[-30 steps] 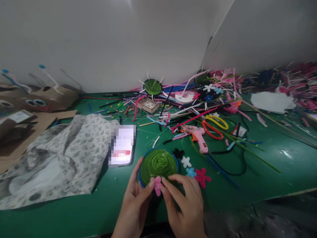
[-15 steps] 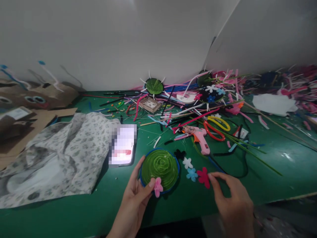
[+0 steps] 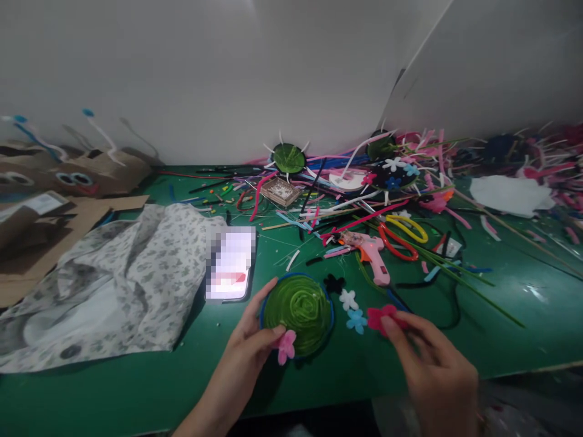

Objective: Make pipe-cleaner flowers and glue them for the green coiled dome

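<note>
A round green spiral disc (image 3: pixel 298 312) with a blue rim lies near the front of the green table (image 3: pixel 136 382). My left hand (image 3: pixel 255 340) grips its left edge, thumb pressing a pink felt flower (image 3: pixel 286 346) at the disc's front rim. My right hand (image 3: pixel 428 358) pinches a red felt flower (image 3: pixel 379 317) lying on the table to the right of the disc. Between them lie a light blue flower (image 3: pixel 356 320), a white flower (image 3: pixel 348 298) and a black flower (image 3: pixel 334 283).
A phone (image 3: pixel 231 262) with a lit screen lies left of the disc, beside a patterned cloth (image 3: pixel 109 285). Behind are a pink glue gun (image 3: pixel 373 255), red and yellow scissors (image 3: pixel 403 233), a heap of pipe cleaners (image 3: pixel 410 164) and cardboard pieces (image 3: pixel 54 200) at far left.
My right hand left the pink flower on the disc, moved right and closed its fingers on the red flower. My left hand stayed on the disc.
</note>
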{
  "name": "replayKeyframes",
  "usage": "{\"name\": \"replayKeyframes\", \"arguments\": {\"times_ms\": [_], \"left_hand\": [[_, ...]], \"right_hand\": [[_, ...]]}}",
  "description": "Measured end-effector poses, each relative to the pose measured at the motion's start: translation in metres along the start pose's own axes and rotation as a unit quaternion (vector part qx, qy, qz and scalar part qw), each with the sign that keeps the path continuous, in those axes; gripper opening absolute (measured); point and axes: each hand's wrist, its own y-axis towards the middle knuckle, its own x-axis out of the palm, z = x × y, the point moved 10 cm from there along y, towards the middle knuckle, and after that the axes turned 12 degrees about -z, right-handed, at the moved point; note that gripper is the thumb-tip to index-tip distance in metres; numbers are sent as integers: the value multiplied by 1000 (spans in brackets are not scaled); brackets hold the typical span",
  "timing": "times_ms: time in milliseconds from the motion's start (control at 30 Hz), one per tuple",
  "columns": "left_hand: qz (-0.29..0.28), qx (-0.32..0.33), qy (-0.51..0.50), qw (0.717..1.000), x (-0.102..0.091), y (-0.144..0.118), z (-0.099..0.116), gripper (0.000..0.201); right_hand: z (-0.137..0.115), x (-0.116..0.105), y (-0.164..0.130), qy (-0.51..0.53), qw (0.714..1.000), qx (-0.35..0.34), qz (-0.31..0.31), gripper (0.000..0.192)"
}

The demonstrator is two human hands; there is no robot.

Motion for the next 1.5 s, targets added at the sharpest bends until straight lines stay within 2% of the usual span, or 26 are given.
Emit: {"name": "replayKeyframes", "arguments": {"times_ms": [67, 133, 200, 300, 733, 867, 967, 1033, 1100, 1167, 1233, 1333, 1400, 1500], "left_hand": [[-14, -8, -2, 1000, 4, 1, 0, 76], [-16, -4, -7, 1000, 6, 1, -1, 74], [-14, 2, -8, 1000, 6, 1, 0, 71], [-28, -7, 1, 1000, 8, 3, -3, 69], [-41, -19, 31, 998, 12, 9, -6, 62], [-3, -21, 121, 992, 11, 12, -4, 66], [19, -16, 132, 991, 11, 13, -4, 66], [28, -7, 121, 992, 10, 13, -3, 66], [32, -7, 110, 993, 8, 14, -5, 68], [32, -15, 106, 994, 7, 14, -9, 71], [35, -18, 103, 994, 5, 13, -11, 72], [39, -7, 106, 994, 4, 12, -9, 69], [40, -6, 116, 992, 4, 10, -7, 68], [49, -5, 123, 991, 5, 7, -4, 67]], "right_hand": [[-14, 36, 3, 109, 988, 22, -103, 28], [-27, 69, 4, 156, 968, 35, -193, 25], [-33, 91, 3, 172, 954, 44, -240, 23], [-30, 104, 3, 191, 945, 56, -260, 24], [-21, 109, 1, 194, 944, 60, -260, 23], [-27, 107, 1, 198, 949, 18, -244, 20], [-25, 109, -1, 219, 944, 12, -246, 21], [-17, 108, -2, 234, 945, 26, -228, 18], [-11, 99, -3, 227, 957, 23, -178, 16], [-12, 90, -4, 191, 973, -3, -133, 13], [-19, 85, -7, 141, 982, -42, -121, 12], [-34, 83, -9, 83, 981, -106, -139, 8], [-42, 84, -11, 67, 974, -140, -167, 13], [-48, 83, -12, 49, 967, -162, -192, 13]]}}
